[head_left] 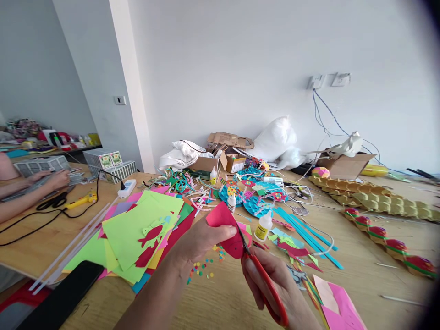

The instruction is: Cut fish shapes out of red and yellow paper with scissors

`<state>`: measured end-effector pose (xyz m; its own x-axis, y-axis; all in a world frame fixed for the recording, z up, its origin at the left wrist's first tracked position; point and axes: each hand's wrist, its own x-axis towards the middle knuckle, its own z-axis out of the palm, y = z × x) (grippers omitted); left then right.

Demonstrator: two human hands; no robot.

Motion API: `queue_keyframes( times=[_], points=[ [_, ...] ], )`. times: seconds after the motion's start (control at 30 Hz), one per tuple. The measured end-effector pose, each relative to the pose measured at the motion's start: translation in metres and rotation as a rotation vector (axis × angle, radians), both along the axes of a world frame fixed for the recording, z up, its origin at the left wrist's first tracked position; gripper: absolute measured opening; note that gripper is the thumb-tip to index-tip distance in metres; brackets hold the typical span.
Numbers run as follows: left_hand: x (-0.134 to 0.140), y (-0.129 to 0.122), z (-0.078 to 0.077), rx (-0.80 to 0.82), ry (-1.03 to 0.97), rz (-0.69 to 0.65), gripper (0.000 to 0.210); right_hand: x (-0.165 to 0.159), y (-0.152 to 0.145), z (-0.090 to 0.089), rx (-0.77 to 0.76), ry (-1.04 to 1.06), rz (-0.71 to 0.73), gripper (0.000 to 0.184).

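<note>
A piece of red paper (222,217) is pinched between the thumb and fingers of my left hand (209,236). My right hand (271,279) grips red-handled scissors (266,284), and their dark blades meet the paper's right edge. Cut red paper fish (150,236) lie on the stack of coloured paper (132,224) to the left. Small round paper dots (199,268) are scattered on the table below the hands. Just beyond my right hand stands a white glue bottle (263,227) with a yellow label.
Blue paper strips (309,236), paper scraps (292,250) and painted egg-carton pieces (378,231) lie to the right. A black phone (63,293) and yellow glue gun (80,200) are on the left. Cardboard boxes (209,165) stand behind. Another person's hands (57,179) work at far left.
</note>
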<state>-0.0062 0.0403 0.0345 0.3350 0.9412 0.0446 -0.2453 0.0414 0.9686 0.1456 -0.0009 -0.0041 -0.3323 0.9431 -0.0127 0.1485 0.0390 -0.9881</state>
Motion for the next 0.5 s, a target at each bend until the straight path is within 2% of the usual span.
queue_keyframes(
  times=[0.2, 0.5],
  points=[
    [-0.0041, 0.0022, -0.0016, 0.014, 0.06, -0.021, 0.014, 0.0008, 0.0011, -0.0003, -0.01, -0.021, 0.011, 0.055],
    [-0.0045, 0.0014, 0.001, 0.041, 0.008, -0.113, 0.007, 0.003, -0.0005, 0.003, 0.023, -0.048, 0.048, 0.048]
  ],
)
